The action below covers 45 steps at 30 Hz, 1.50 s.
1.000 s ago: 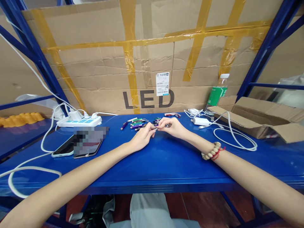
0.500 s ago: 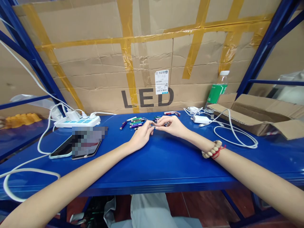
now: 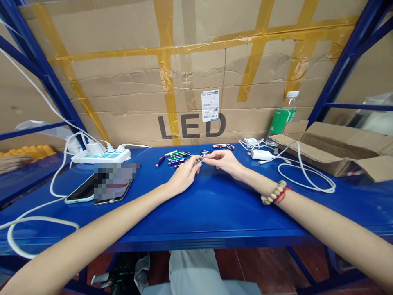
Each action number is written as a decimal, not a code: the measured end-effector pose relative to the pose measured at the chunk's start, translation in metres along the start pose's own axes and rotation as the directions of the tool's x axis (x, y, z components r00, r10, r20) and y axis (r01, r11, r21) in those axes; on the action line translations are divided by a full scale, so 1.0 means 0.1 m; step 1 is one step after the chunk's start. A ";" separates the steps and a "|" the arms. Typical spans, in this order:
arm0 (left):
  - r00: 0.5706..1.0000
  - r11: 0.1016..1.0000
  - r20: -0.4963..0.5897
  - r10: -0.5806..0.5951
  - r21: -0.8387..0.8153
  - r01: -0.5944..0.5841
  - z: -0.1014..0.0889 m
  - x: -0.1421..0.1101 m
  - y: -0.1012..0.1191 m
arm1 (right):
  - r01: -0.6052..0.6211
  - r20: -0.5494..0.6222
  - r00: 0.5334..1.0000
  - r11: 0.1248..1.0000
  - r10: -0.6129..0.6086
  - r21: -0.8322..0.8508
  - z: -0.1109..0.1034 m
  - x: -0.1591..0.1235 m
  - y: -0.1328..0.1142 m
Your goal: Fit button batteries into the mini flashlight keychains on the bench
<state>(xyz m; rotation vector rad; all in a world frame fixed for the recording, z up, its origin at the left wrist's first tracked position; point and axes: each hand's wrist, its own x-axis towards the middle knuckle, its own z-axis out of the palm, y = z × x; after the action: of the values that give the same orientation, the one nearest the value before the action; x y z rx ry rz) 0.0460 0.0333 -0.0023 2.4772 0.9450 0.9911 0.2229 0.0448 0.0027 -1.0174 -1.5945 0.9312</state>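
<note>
My left hand (image 3: 183,176) and my right hand (image 3: 223,162) meet over the far middle of the blue shelf (image 3: 208,209). Both pinch a small keychain flashlight (image 3: 200,162) between their fingertips, left hand on its near end, right hand on its far end. Just behind them lie several more small flashlights (image 3: 176,158) in purple, green, silver and red, some with rings. A beaded bracelet with a red cord (image 3: 274,193) is on my right wrist.
A power strip (image 3: 101,156) with plugged chargers sits at the back left, with two phones (image 3: 101,189) and a white cable (image 3: 37,221). A white charger (image 3: 260,155), coiled cable (image 3: 307,176), green bottle (image 3: 282,119) and open cardboard box (image 3: 337,151) are right. Another person's hand (image 3: 10,162) shows at far left.
Both hands stay together on the small flashlight with only slight finger movement. Another person's hand has come into view at the far left edge.
</note>
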 end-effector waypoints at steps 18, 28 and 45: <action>0.999 0.998 0.009 -0.038 -0.042 0.039 0.01 0.04 -0.06 | 0.342 0.173 0.934 0.923 -0.312 -0.178 -0.06 0.02 -0.04; 0.997 0.990 0.071 -0.043 -0.128 0.052 -0.02 0.02 -0.01 | 0.368 0.188 0.923 0.912 -0.335 -0.182 -0.12 0.08 0.01; 0.990 0.991 0.109 0.092 -0.107 -0.080 -0.01 -0.05 0.00 | 0.465 0.247 0.868 0.881 -0.431 -0.094 -0.10 -0.02 -0.02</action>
<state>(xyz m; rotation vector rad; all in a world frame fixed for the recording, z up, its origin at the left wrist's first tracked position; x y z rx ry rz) 0.0431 0.0299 -0.0039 2.4771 0.7388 0.8897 0.2322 0.0428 0.0064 -0.6057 -2.0035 0.6195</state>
